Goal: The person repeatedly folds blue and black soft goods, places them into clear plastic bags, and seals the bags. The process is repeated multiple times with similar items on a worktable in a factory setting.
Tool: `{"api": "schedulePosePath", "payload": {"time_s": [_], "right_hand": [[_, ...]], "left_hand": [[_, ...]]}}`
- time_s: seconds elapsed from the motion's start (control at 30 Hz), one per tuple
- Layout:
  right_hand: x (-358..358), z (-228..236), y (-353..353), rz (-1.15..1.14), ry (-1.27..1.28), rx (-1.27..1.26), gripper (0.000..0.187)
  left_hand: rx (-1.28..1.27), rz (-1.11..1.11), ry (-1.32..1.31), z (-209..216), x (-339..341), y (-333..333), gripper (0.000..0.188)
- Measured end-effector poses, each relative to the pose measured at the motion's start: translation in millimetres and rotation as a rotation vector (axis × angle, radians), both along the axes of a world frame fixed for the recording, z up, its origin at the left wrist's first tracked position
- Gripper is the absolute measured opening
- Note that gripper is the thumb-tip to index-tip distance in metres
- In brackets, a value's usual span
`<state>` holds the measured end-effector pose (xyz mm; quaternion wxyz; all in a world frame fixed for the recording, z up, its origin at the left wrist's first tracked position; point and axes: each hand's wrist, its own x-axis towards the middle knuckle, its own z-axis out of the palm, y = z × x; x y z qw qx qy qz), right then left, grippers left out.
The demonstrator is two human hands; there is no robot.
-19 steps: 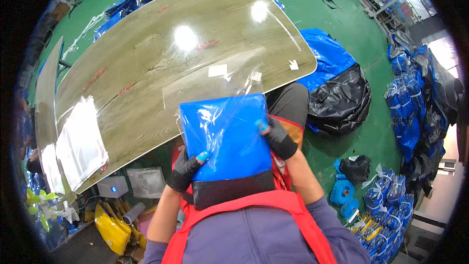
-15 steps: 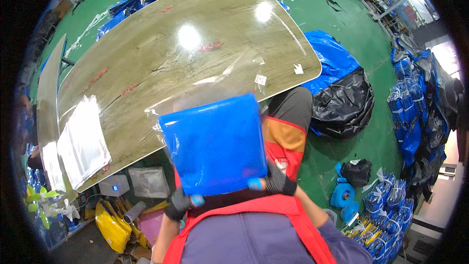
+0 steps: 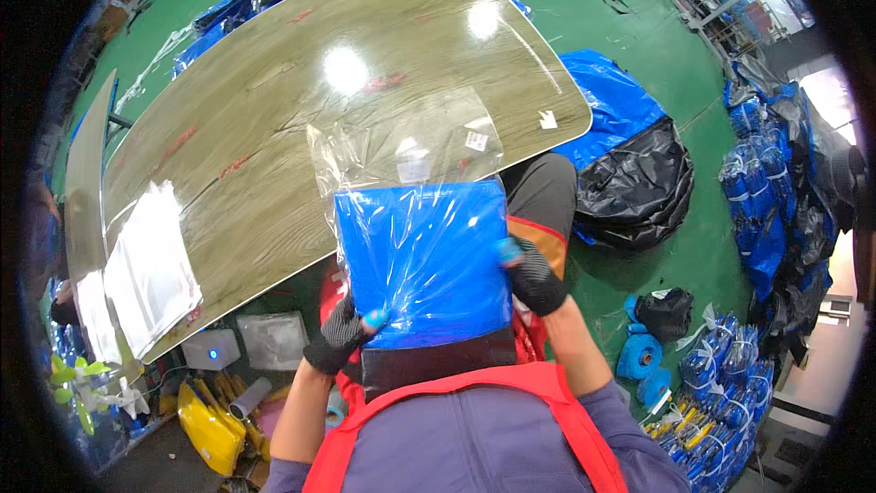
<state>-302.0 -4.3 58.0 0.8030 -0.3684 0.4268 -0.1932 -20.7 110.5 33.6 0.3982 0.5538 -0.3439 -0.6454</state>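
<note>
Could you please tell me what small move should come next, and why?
I would probably smooth the clear bag flat: its far end looks wrinkled and reaches past the blue bundle, over the table, while the left hand and right hand hold the bundle's two sides.

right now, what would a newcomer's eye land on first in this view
Probably the bright blue folded piece under clear plastic, in front of the person between the gloved left hand and right hand. Next, the big wood-grain table beyond it, with glaring light reflections and shiny plastic sheets at its left end. Then the rounded blue-and-black bundle on the green floor, right of the table.
</note>
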Motion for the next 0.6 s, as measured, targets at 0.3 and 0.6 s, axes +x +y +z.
{"api": "schedulePosePath", "payload": {"time_s": [0.3, 0.6], "right_hand": [[0.9, -1.4, 7.0, -0.095, -0.185, 0.110, 0.073], [14.4, 1.4, -6.4, -0.201, -0.177, -0.027, 0.068]], "left_hand": [[0.081, -0.076, 0.161, 25.4, -9.4, 2.7, 0.088], [-0.094, 0.211, 0.085, 9.5, -6.9, 7.2, 0.074]]}}
